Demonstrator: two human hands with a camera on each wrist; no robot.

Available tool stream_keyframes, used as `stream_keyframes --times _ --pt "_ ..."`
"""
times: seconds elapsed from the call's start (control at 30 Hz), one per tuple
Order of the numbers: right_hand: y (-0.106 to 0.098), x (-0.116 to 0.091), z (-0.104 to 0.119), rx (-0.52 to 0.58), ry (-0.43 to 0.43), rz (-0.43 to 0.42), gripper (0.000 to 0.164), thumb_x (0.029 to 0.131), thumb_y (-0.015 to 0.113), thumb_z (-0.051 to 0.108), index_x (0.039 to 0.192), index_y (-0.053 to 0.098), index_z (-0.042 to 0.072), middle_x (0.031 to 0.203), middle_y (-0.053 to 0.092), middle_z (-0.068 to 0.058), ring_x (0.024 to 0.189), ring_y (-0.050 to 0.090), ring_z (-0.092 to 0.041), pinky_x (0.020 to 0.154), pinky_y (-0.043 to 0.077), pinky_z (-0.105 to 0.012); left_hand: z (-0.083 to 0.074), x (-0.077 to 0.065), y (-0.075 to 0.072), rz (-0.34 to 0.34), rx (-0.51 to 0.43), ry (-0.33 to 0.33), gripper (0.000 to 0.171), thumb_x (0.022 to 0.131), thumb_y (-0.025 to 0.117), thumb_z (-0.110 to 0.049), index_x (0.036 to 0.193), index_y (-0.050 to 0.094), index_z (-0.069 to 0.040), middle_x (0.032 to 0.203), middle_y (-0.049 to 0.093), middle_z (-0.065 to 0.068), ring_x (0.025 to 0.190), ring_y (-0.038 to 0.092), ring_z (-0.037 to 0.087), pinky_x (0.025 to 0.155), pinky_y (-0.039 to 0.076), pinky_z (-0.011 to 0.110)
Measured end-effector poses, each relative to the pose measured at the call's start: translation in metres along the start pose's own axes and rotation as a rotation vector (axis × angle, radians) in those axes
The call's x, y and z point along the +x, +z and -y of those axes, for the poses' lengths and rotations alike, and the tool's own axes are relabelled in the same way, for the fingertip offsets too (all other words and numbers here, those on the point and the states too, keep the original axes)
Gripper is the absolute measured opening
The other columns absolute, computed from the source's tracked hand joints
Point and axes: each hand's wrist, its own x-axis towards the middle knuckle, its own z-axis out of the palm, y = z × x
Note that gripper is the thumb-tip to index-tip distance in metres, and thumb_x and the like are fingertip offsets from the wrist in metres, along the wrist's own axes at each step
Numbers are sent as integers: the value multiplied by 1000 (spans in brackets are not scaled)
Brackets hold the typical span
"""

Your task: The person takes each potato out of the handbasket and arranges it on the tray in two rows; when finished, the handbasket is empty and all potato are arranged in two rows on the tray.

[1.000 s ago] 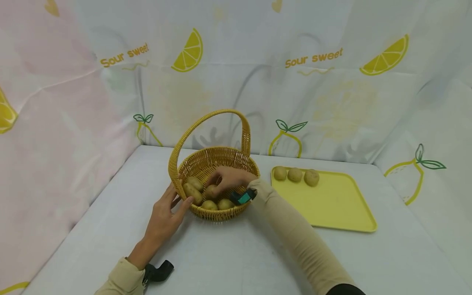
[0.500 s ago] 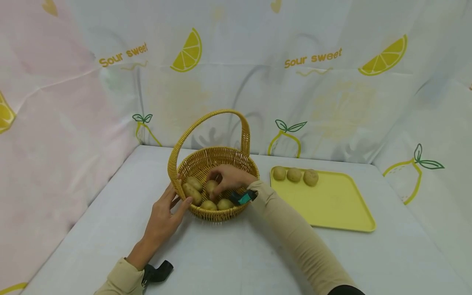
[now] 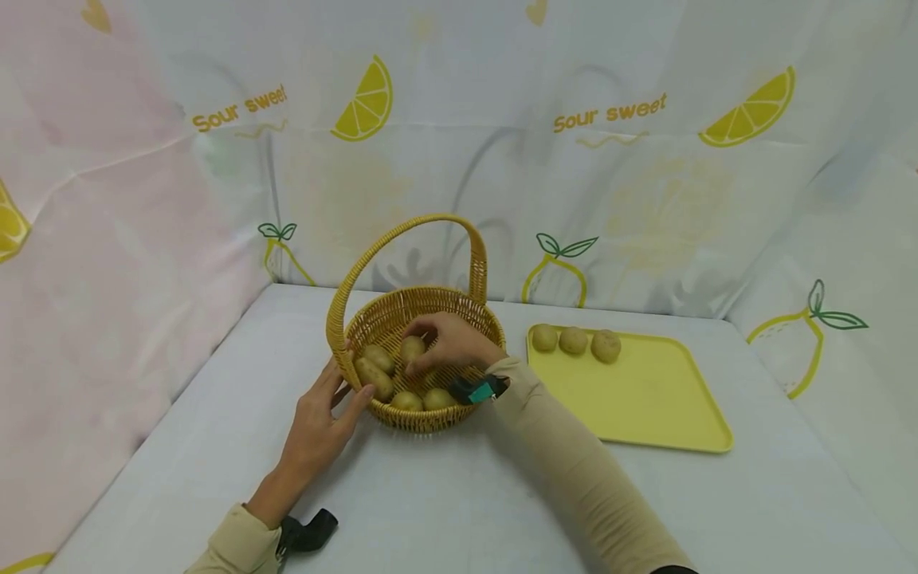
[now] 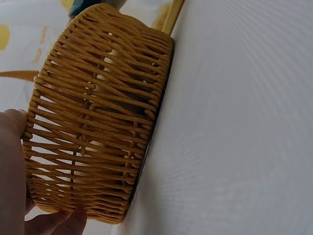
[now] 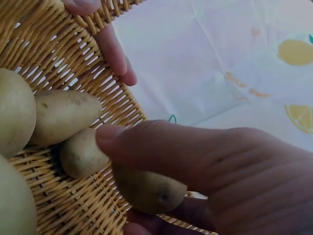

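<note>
A round wicker basket (image 3: 402,308) with a tall arched handle stands on the table, several potatoes (image 3: 374,378) lying along its left and near sides. My left hand (image 3: 319,426) grips the basket's left rim, thumb over the edge; the left wrist view has its fingers against the woven wall (image 4: 98,112). Inside the basket, my right hand (image 3: 455,341) pinches a potato (image 3: 412,349) between thumb and fingers. In the right wrist view this potato (image 5: 146,193) shows below the thumb, partly covered, with a dark spot on its skin.
Right of the basket is a yellow tray (image 3: 645,391) with three potatoes (image 3: 573,340) in a row at its far left corner. The basket handle (image 3: 349,281) arches above the bowl. A lemon-print cloth (image 3: 445,159) hangs behind the table.
My right hand and the pinched potato have moved a little toward the back of the basket, off the near potatoes. The left hand stays on the rim.
</note>
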Motion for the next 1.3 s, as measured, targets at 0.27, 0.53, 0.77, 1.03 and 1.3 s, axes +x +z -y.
stream_keyframes --times 0.27,0.53,0.77,1.03,1.3 --pt "-10 -14 4 27 -33 -90 56 81 93 23 129 71 4 122 70 -1 109 62 -16 96 54 -34 1 0 0 -5 6 5 66 102 69 -11 159 38 0 165 33 17 140 47 35 98 55 50" --pt "-20 -33 6 24 1 -172 52 83 92 23 130 72 13 121 70 3 105 63 -15 89 55 -34 0 0 0 -12 14 18 67 102 69 -9 160 38 -2 163 35 19 137 50 37 97 55 51" --pt "-32 -51 1 69 -10 -221 49 82 91 23 127 73 11 115 69 2 103 64 -19 84 60 -35 -1 1 0 -14 15 12 66 102 70 -10 159 39 -1 163 35 20 138 50 37 97 55 51" --pt "-42 -75 -2 116 -8 -287 53 82 92 19 129 71 6 116 70 -1 105 66 -22 82 62 -37 -1 2 -1 -8 16 12 66 102 70 -11 158 39 2 164 34 19 139 49 38 97 55 51" --pt "-51 -109 -14 87 51 -356 54 82 92 21 130 71 5 115 70 -3 100 66 -22 82 60 -41 -1 1 -1 -12 22 20 67 102 69 -10 160 38 -3 164 35 19 138 50 37 96 55 50"
